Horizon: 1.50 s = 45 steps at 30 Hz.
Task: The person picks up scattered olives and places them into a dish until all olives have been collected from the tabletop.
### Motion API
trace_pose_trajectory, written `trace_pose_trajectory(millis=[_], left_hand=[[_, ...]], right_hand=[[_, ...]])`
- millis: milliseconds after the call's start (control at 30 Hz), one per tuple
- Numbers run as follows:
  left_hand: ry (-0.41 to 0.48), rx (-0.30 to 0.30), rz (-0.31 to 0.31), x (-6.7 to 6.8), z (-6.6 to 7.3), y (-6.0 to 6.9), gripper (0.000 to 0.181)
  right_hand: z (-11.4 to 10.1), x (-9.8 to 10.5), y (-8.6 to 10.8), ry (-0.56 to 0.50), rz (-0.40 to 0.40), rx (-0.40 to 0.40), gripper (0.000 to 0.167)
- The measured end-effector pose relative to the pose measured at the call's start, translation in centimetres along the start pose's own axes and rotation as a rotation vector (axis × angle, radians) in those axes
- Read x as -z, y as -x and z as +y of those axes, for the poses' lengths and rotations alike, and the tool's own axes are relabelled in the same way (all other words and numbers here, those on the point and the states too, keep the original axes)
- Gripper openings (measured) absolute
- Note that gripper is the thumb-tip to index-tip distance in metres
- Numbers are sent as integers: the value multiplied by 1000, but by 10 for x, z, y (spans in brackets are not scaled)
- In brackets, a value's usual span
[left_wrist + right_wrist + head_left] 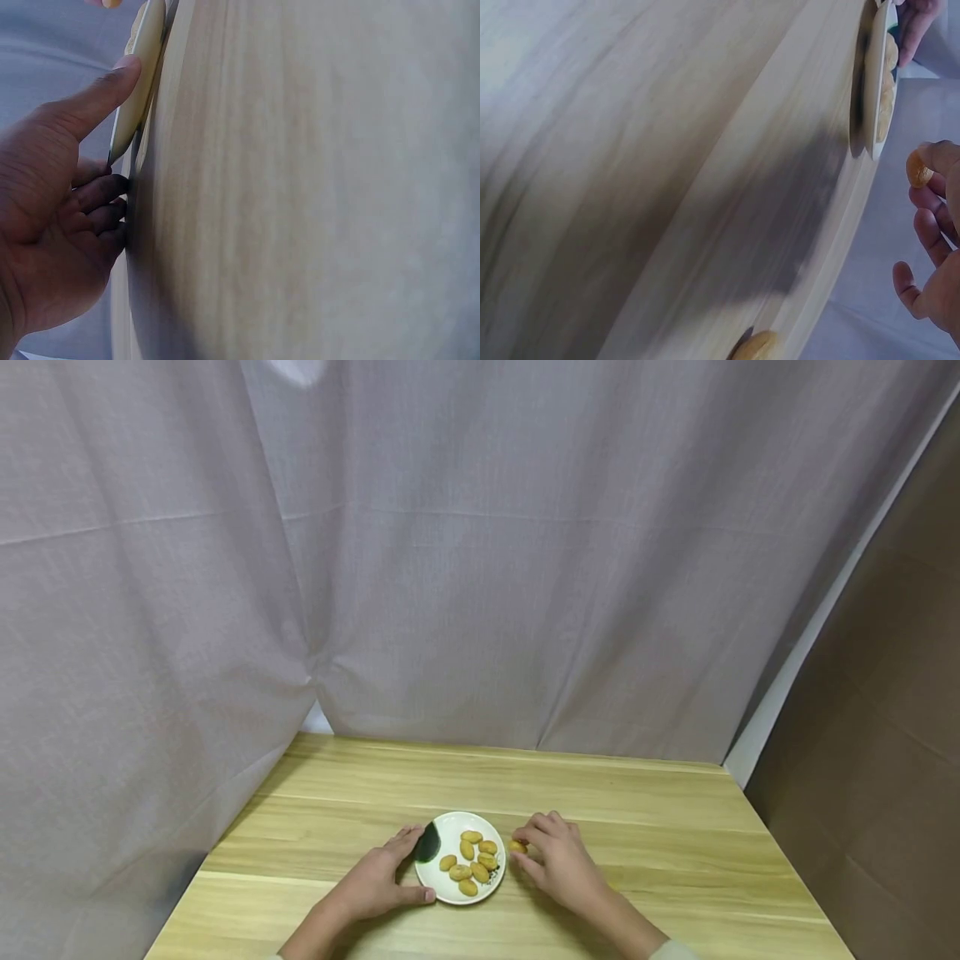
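Note:
A round white plate with a dark green patch on its left side bears several small yellow-brown oval pieces, whose exact kind I cannot tell. My left hand holds the plate by its left edge, thumb at the near rim and fingers at the far left. In the left wrist view, the thumb presses on the plate's side. Just right of the plate, my right hand pinches one oval piece between thumb and fingertips. The right hand's other fingers are loosely bent.
Another oval piece lies on the wooden table, at the bottom of the right wrist view. Grey curtains hang behind the table and along its left side. A brown panel stands on the right.

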<state>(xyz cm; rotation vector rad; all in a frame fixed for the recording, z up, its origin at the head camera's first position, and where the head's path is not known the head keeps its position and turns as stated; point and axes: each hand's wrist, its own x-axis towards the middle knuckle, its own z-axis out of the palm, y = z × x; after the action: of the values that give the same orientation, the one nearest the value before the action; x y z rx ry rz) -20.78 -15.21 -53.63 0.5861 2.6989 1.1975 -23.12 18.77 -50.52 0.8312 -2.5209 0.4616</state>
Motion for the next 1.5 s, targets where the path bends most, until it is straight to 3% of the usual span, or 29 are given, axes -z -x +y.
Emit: trace_pose_trajectory(millis=[333, 1500], left_hand=[[-5, 0, 5, 1, 1, -1, 111], [-11, 14, 6, -1, -1, -1, 111]], right_hand=[[-10, -5, -9, -27, -3, 22, 21], [-37, -25, -34, -64, -143, 1, 19]])
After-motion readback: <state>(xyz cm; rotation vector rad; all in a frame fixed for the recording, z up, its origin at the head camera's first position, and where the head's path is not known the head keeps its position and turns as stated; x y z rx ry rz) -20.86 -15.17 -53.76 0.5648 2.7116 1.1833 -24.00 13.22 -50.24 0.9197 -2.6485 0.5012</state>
